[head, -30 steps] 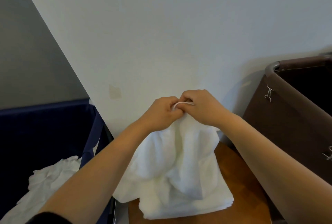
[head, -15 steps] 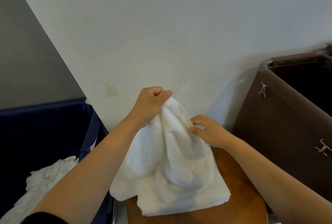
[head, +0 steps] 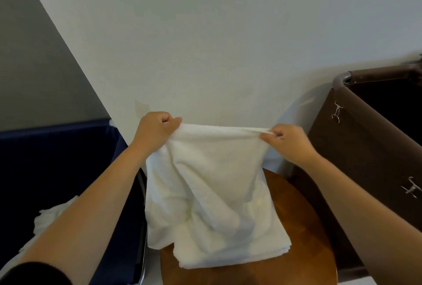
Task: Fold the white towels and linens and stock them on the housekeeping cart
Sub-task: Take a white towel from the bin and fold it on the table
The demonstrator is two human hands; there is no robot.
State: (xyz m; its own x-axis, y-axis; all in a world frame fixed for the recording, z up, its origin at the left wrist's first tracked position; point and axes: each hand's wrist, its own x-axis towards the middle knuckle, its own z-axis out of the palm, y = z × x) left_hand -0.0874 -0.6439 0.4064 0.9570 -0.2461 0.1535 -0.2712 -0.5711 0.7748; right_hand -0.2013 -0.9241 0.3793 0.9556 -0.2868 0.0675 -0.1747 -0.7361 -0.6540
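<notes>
**A:** What is standing at the far left?

**B:** A navy cloth bin (head: 57, 159) is sitting there, with crumpled white linens (head: 51, 216) lying inside it, not yet folded.

**A:** And the hands?

**B:** The left hand (head: 157, 127) is gripping one top corner of the white towel (head: 210, 182), with its fingers curled tight round the cloth. The towel is hanging stretched between both hands in front of the wall. Its lower part is draping onto what looks like a folded stack (head: 239, 259) on the round wooden table (head: 303, 227).

**A:** And on the right?

**B:** The right hand (head: 287, 140) is pinching the other corner, thumb and fingertips clamped on the hem. Beyond it a brown bin (head: 365, 152) is standing.

**A:** Which step is this?

**B:** I'm reading it as opening the towel out for its first fold. The next move is calling for the two corners to meet evenly, with the top edge taut and the hanging cloth not dragging the stack askew.
</notes>
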